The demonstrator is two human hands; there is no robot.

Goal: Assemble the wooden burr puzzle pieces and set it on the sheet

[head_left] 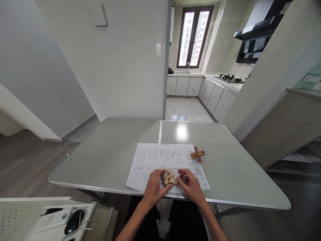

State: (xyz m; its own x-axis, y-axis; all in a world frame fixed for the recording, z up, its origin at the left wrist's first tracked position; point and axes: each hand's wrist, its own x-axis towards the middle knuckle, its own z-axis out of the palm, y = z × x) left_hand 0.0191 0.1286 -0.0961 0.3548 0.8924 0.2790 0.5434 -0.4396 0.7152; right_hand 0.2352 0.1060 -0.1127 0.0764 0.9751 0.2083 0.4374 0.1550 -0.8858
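A light wooden block puzzle (168, 175), several notched pieces set together, rests low over the printed sheet (150, 155). My left hand (155, 185) curls around its left side, fingers behind and thumb in front. At its right my right hand (190, 185) is bent, with a gap between thumb and index finger. The right fingertips are close to the puzzle's right-hand piece; whether they touch it I cannot tell. A browner wooden cross-shaped puzzle (198, 154) lies at the sheet's upper right edge.
The grey-green folding table (240, 167) has a seam down its middle and a metal rim. At lower left, a white cart (22, 217) holds a dark mouse-like object (74, 222) and a white box. A kitchen opens beyond the table.
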